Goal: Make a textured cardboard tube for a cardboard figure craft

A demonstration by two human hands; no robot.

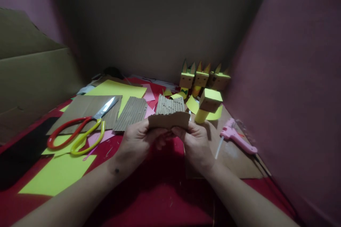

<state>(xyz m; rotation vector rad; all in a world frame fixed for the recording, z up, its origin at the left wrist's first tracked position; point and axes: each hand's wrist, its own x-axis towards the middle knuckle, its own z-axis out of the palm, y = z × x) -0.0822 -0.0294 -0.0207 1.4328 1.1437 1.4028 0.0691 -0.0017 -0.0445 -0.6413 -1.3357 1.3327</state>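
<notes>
Left hand (135, 142) and right hand (195, 143) pinch the near edge of a cardboard piece (168, 120) between thumbs and fingers, one at each side, above the red tabletop (165, 198). Just beyond it: corrugated strip (169, 105), ridges exposed; whether the two are joined, cannot tell. Left of these: second ridged strip (131, 111), then scissors (93, 118) with one red and one yellow handle, blades over a flat cardboard sheet (82, 108). Right: pink glue gun (237, 136) on brown cardboard (231, 159). Beyond the right hand: box-headed figure (210, 101), three eared figures (201, 78) behind.
</notes>
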